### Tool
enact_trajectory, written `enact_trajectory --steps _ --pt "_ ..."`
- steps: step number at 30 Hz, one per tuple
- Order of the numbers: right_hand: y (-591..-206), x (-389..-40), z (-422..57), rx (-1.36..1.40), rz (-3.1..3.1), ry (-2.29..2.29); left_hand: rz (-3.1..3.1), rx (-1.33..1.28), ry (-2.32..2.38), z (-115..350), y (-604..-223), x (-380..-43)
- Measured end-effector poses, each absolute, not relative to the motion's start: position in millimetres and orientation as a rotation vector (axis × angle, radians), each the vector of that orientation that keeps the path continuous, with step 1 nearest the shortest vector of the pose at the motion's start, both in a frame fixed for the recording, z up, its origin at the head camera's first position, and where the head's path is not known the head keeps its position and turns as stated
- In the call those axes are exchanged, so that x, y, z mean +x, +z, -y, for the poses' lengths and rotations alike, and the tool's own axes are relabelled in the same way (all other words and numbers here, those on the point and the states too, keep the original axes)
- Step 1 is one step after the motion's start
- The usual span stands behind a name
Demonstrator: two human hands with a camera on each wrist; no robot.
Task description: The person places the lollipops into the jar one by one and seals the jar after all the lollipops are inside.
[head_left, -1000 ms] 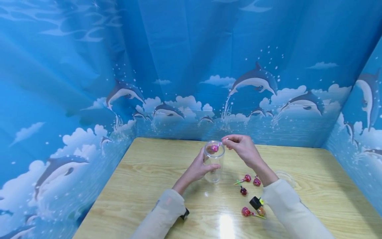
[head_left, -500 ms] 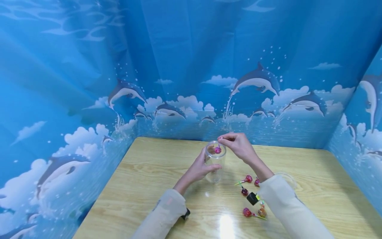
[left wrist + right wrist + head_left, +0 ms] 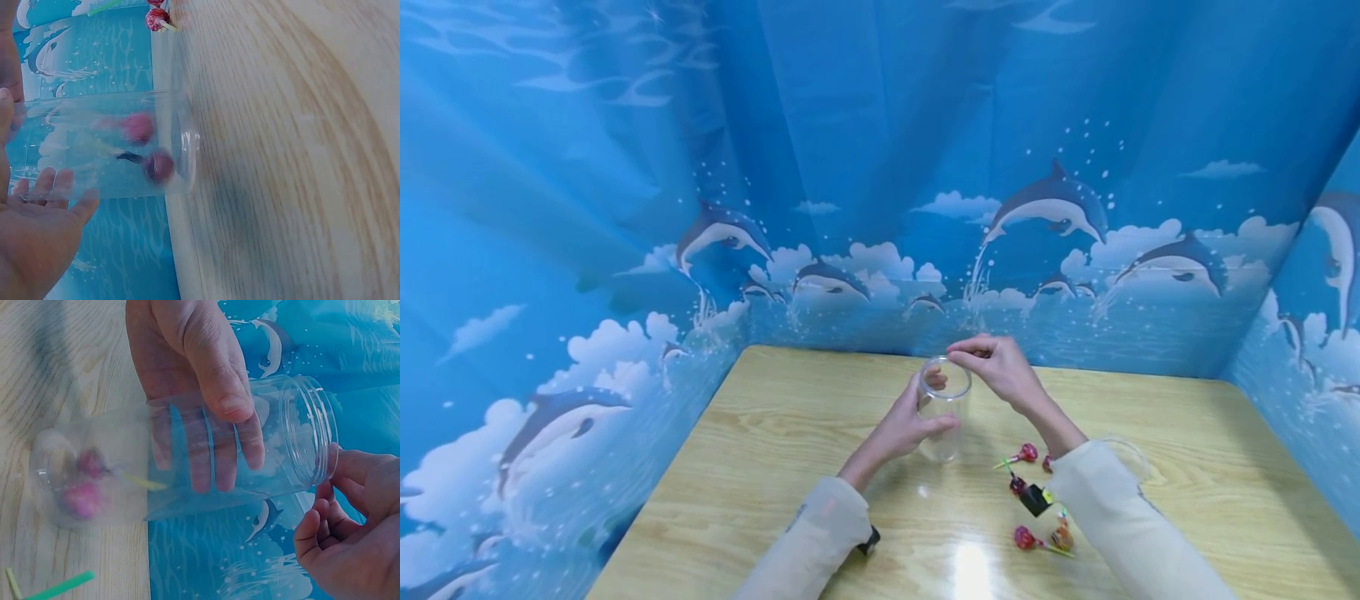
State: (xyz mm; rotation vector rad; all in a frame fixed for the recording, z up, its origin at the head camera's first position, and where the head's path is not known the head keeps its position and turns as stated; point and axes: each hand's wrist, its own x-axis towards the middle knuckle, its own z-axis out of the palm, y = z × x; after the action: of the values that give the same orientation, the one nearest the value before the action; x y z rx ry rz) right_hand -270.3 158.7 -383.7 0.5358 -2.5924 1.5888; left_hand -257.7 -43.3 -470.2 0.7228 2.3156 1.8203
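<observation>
My left hand [image 3: 901, 428] grips a clear plastic jar [image 3: 953, 406] around its side, holding it mouth up over the table. Inside, at the bottom, lie two wrapped lollipops: a pink one [image 3: 81, 500], blurred, and a dark red one [image 3: 90, 464] with a pale yellow stick. At the jar's mouth is my right hand [image 3: 1006, 377], its thumb and forefinger close together beside the rim, the other fingers loosely curled. No lollipop shows in its fingers. Whether those fingertips touch the rim is hard to tell.
Several wrapped lollipops lie to the right on the wooden table [image 3: 760, 467], among them a red one [image 3: 1024, 537] and an orange one [image 3: 1062, 537]. A clear round lid [image 3: 1138, 457] sits partly behind the right sleeve. A blue dolphin-print curtain [image 3: 865, 167] encloses the table's back and sides.
The pink lollipop, first held by its stick over the jar's mouth, has left my right fingers and dropped into the jar. My right hand moved slightly left to the rim; my left kept its grip.
</observation>
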Motion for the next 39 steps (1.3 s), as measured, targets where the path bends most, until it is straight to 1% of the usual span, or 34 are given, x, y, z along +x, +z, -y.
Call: enact_trajectory --steps 8,19,26,39 --pt "-386.0 -262.7 -179.1 0.483 2.604 1.602 -2.316 0.719 1.833 41.5 -470.2 -257.7" --pt "-387.5 -236.2 -230.8 0.330 2.662 1.567 -2.312 0.684 1.841 39.6 -468.0 -258.5" --pt "-400.3 -225.1 -256.3 0.244 2.683 1.542 -2.320 0.671 1.832 41.3 -470.0 -257.6" --pt "-430.3 -213.2 -289.2 0.150 2.756 1.496 -2.316 0.701 1.840 40.6 -471.4 -258.3"
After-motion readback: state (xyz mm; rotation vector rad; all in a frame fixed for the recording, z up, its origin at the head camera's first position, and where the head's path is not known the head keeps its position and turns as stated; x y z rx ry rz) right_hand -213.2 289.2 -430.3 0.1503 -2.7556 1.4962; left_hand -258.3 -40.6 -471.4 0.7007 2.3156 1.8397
